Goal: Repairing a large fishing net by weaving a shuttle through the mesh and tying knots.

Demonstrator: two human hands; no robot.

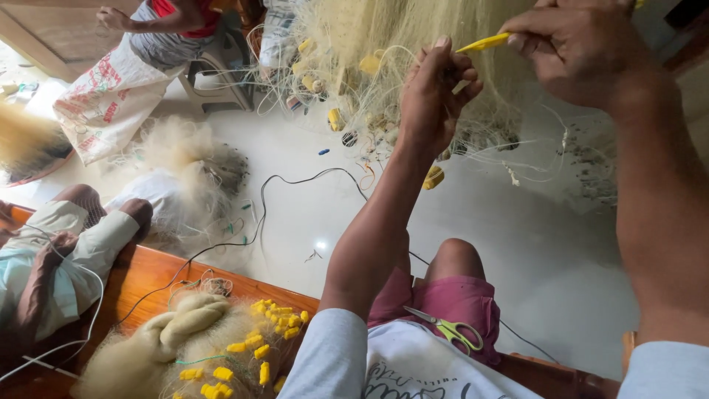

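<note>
At the top of the view, the right hand [576, 48] pinches a yellow needle [484, 43] between thumb and fingers, its tip pointing left toward the left hand [436, 89]. That left hand is curled shut, fingertips pressed together on a strand of the net [384, 29], which hangs pale and fine in front of both hands, with yellow floats [336, 118] strung along its lower edge.

To do this well, I judge the left pinch should stay firm and close to where the needle enters, so the mesh is taut and its opening is clear. Bringing the needle in along its own line, not at a slant, looks the surest way to avoid snagging neighbouring threads. Loose loops trail off to the right of the hands, and these could catch the needle's tail if it swings wide.

Below, 1 pair of scissors [450, 329] with green handles lies on the lap, well apart from both hands. Lower left, a bundle of net [170, 332] with many yellow floats rests on a wooden bench [148, 270]. A black cord [295, 181] runs across the pale floor [546, 244]. Another person [59, 244] sits at far left, and a 2nd person [162, 29] works at upper left beside a printed sack [103, 103]
</note>
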